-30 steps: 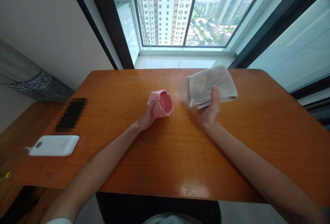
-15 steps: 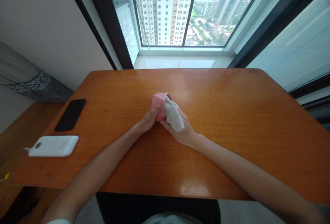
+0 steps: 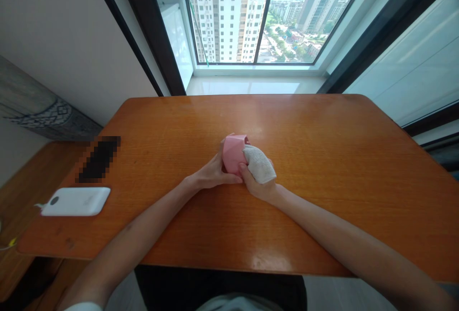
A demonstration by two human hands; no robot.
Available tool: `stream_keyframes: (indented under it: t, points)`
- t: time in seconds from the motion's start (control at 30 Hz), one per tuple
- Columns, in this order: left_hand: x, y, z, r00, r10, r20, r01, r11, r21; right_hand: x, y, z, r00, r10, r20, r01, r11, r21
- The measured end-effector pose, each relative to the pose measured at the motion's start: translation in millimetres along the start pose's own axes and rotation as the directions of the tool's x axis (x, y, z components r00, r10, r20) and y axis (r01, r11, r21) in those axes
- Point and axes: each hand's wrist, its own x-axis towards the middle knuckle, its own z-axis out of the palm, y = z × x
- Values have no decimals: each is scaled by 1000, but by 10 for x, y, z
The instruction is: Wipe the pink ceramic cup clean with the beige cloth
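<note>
A small pink cup-like vessel [image 3: 234, 154] is tilted between my hands over the middle of the table, its opening toward the right. My left hand [image 3: 215, 170] wraps round its left side, thumb stretched along the bottom. With my right hand [image 3: 256, 184] I grip a white cloth [image 3: 260, 165], which hangs over the hand and reaches the vessel's rim. The right thumb presses on the pink wall. Most of the right fingers are hidden behind the cloth and the vessel.
On the left of the wooden table [image 3: 322, 167] lies a white power-bank-like device [image 3: 76, 201] with a cable at its left end. Beyond it is a dark flat object [image 3: 98, 159], blurred by pixels. A window [image 3: 256, 19] stands past the far edge.
Both hands, the pink vessel and the cloth have shifted slightly right. My left thumb has moved from the vessel's front to its bottom, and my right thumb now rests on its wall.
</note>
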Motion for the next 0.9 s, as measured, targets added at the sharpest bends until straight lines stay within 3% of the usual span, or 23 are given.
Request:
stream_keyframes:
  t: [0.13,0.23,0.4,0.5,0.57,0.7,0.9]
  points:
    - [-7,-6,52,995,78,-64,-69,989,130,4,-44,19,977,154,-145,-144,986,77]
    - [-24,-33,65,963,243,-112,-198,928,317,75,-81,33,943,262,-203,-227,957,183]
    - [-19,-76,70,882,471,3,-342,637,691,213,-73,22,893,411,-184,-315,861,399]
    - [-7,-82,81,849,523,69,-351,463,814,251,-33,17,866,471,-166,-340,800,495]
    - [-3,-72,86,845,526,96,-346,401,848,258,-14,17,861,488,-144,-352,776,524]
    - [-11,-23,86,856,508,100,-334,395,856,273,-22,14,859,507,-68,-393,740,545]
    - [-44,38,66,906,424,-9,-246,541,804,329,-69,-3,834,551,-17,-451,700,555]
